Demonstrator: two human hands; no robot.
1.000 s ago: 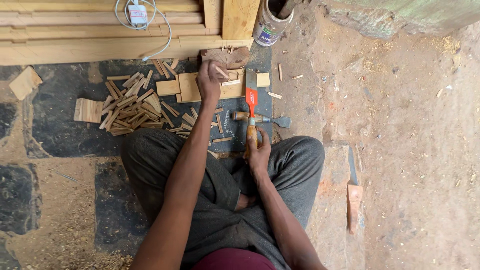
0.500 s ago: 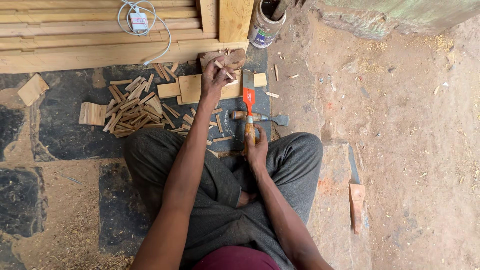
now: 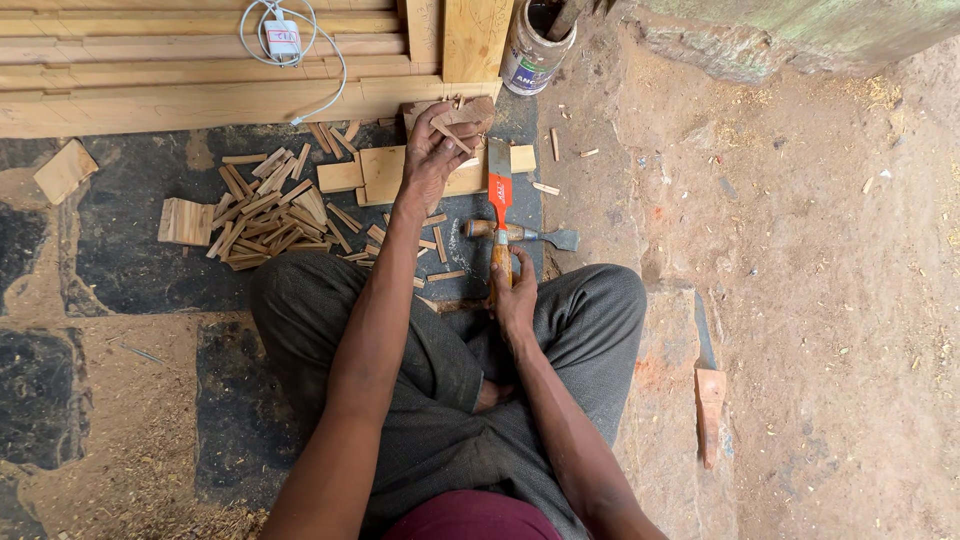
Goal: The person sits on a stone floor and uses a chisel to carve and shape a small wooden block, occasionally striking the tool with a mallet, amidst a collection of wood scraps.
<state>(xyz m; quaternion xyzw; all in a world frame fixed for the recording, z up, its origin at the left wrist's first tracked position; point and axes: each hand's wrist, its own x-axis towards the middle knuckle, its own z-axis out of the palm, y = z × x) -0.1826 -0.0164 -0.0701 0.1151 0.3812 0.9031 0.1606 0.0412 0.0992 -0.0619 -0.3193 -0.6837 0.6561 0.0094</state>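
I sit cross-legged on the ground. My left hand (image 3: 432, 150) is stretched forward and grips a small wooden stick (image 3: 455, 137) over a dark block of wood (image 3: 470, 108). My right hand (image 3: 515, 295) is shut on the wooden handle of a hatchet (image 3: 500, 185) with an orange head, whose blade rests upright against a flat light wooden board (image 3: 385, 172). A chisel (image 3: 520, 233) lies on the ground just beyond my right hand.
A heap of split wooden sticks (image 3: 265, 205) lies left of the board. Long timber planks (image 3: 150, 70) with a white charger and cable (image 3: 283, 40) run along the top. A tin can (image 3: 535, 50) stands at top centre. A trowel (image 3: 710, 395) lies on the right.
My left hand has lifted slightly off the block and now pinches a small stick. The hatchet has stayed upright in my right hand.
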